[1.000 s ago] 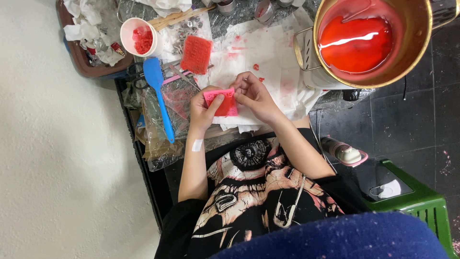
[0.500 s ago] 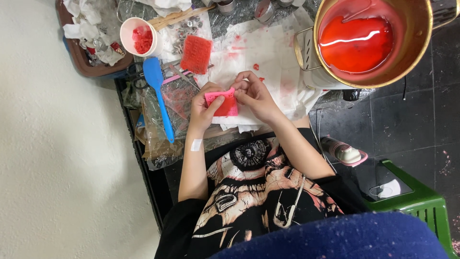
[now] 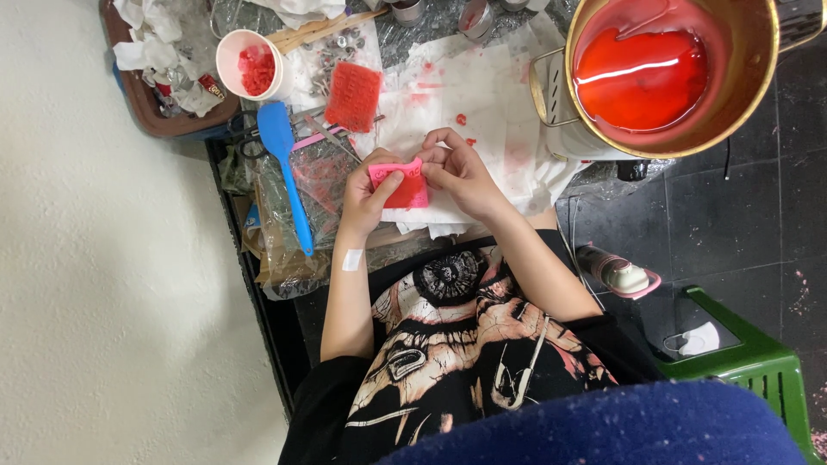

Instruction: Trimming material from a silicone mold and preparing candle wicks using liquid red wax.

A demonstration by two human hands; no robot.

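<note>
Pink mould (image 3: 398,182): small, flat, flexible, held up between both hands just above the white paper (image 3: 482,95) that covers the surface. Red fill is visible in it; the upper pink edge is bent over.

Left hand (image 3: 366,191): closed grip on the mould's left side, thumb across the face. Right hand (image 3: 461,172): closed grip on the mould's right edge, fingertips curled at the top corner. Both hands are pinching the one piece.

Progress, judged: pouring and setting look done for this piece, since the red holds its shape; release from the mould is in hand and not finished, as the red is not yet out. A red textured slab (image 3: 353,96) lies apart on the paper, likely one already turned out. Small red crumbs lie on the paper near the hands.

Surroundings: a blue spatula (image 3: 286,168) lies left of the hands, untouched. A white cup (image 3: 248,65) holds red bits. A large brass-coloured pot (image 3: 663,73) to the right holds plenty of glossy red liquid, so material remains for further pieces.
</note>
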